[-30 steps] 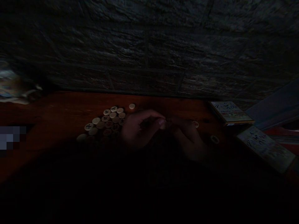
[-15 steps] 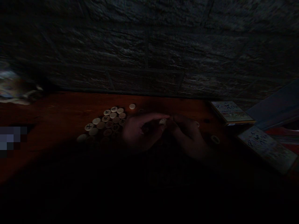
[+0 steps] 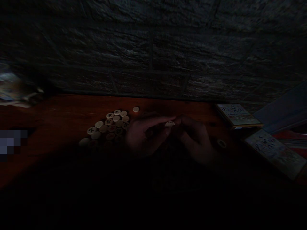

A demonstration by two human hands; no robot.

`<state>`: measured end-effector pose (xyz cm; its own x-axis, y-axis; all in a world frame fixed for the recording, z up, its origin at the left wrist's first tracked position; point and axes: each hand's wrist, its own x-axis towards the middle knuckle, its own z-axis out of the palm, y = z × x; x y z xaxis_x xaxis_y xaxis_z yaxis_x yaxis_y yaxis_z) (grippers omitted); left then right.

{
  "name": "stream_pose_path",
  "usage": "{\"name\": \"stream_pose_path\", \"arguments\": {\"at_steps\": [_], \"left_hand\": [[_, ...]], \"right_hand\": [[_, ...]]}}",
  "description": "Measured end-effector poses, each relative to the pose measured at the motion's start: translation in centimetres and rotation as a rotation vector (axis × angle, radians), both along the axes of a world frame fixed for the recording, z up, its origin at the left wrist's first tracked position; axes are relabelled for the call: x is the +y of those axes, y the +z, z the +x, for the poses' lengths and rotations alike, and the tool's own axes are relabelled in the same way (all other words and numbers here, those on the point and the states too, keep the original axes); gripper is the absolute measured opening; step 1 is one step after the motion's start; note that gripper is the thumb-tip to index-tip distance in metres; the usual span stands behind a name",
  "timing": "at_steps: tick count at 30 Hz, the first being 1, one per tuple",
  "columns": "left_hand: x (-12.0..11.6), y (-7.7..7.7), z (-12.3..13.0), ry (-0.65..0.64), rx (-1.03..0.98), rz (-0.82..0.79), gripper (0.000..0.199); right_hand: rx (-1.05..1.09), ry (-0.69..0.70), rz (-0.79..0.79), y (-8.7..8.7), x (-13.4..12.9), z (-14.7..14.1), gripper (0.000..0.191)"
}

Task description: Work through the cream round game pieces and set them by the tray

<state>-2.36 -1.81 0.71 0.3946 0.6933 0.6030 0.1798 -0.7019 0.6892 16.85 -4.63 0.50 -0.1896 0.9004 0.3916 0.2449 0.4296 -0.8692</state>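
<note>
Between the fingertips of both hands is a round, pale Chinese chess piece (image 3: pixel 169 124) with a mark on its top. My left hand (image 3: pixel 145 134) curls its finger and thumb around the left side of it. From the other side, my right hand (image 3: pixel 195 139) has its fingers closed at the piece's right edge. Left of my hands lies a cluster of similar pieces (image 3: pixel 108 122), some with characters showing and others plain side up. One plain piece (image 3: pixel 136 109) sits apart behind the cluster. Another piece (image 3: pixel 222 143) lies right of my right hand. Deep shadow hides my forearms.
A flat box (image 3: pixel 236 115) with dark lettering lies at the right of the wooden table (image 3: pixel 69 110). A similar panel (image 3: pixel 275 153) lies in front of it. A stone-block wall (image 3: pixel 148 48) rises behind. An unclear pale object (image 3: pixel 14 88) stands at the far left.
The held piece has shifted slightly right and shows more of its top face. My right hand's fingers have drawn in a little around its edge. The loose pieces look unmoved.
</note>
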Motion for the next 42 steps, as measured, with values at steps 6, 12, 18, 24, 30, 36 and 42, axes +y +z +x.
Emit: {"name": "stream_pose_path", "arguments": {"at_steps": [6,12,18,24,30,36,42], "left_hand": [[-0.12,0.11,0.12,0.021,-0.022,-0.123,0.017],[0.15,0.13,0.05,-0.003,-0.002,0.033,0.014],[0.07,-0.11,0.26,-0.012,-0.077,-0.051,0.017],[0.07,-0.13,0.16,-0.007,-0.094,-0.144,0.020],[0.09,-0.23,0.02,0.001,-0.001,0.003,0.027],[0.03,-0.25,0.31,-0.016,-0.040,-0.018,0.028],[-0.10,0.16,0.73,0.020,-0.191,-0.332,0.017]], "right_hand": [[-0.054,0.000,0.063,-0.07,0.02,0.12,0.017],[-0.062,-0.020,0.071,0.13,0.16,-0.20,0.030],[-0.063,-0.006,0.091,0.39,0.16,-0.29,0.030],[-0.101,-0.027,0.097,0.30,0.14,-0.02,0.025],[-0.123,-0.117,0.088,-0.14,0.35,-0.02,0.030],[-0.071,-0.089,0.094,-0.50,0.38,-0.01,0.024],[-0.122,-0.030,0.077,-0.27,0.24,0.13,0.016]]}}
